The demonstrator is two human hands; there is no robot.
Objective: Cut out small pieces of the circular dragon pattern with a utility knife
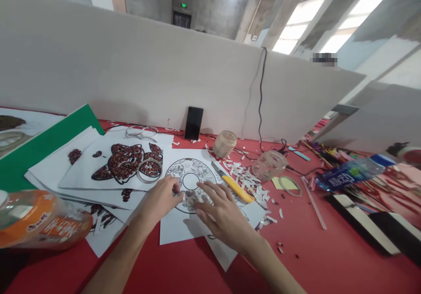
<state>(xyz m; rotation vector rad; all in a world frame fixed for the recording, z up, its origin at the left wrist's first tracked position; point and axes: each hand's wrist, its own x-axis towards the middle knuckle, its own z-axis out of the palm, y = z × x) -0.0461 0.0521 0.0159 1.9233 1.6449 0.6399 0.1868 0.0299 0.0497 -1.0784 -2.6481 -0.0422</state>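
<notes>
A white sheet (176,232) with a printed ring-shaped line drawing (194,166) lies under both my hands. My left hand (166,195) is at the ring's left edge, thumb and fingers curled together; what they pinch, if anything, is too small to tell. Over the ring's lower right, my right hand (220,210) has its fingers stretched apart, low over the sheet. A greyish, partly shiny patch (190,200) shows between the hands, its kind unclear. Just beyond my right hand lies a yellow utility knife (240,191) with its blade extended.
White paper scraps (245,175) lie near two jars (225,143) (270,164). A phone (194,123) leans on the partition. At left are seed-covered animal pictures (123,164), a tape ring (149,171) and an orange-labelled bottle (42,219); a blue-labelled bottle (348,173) lies right.
</notes>
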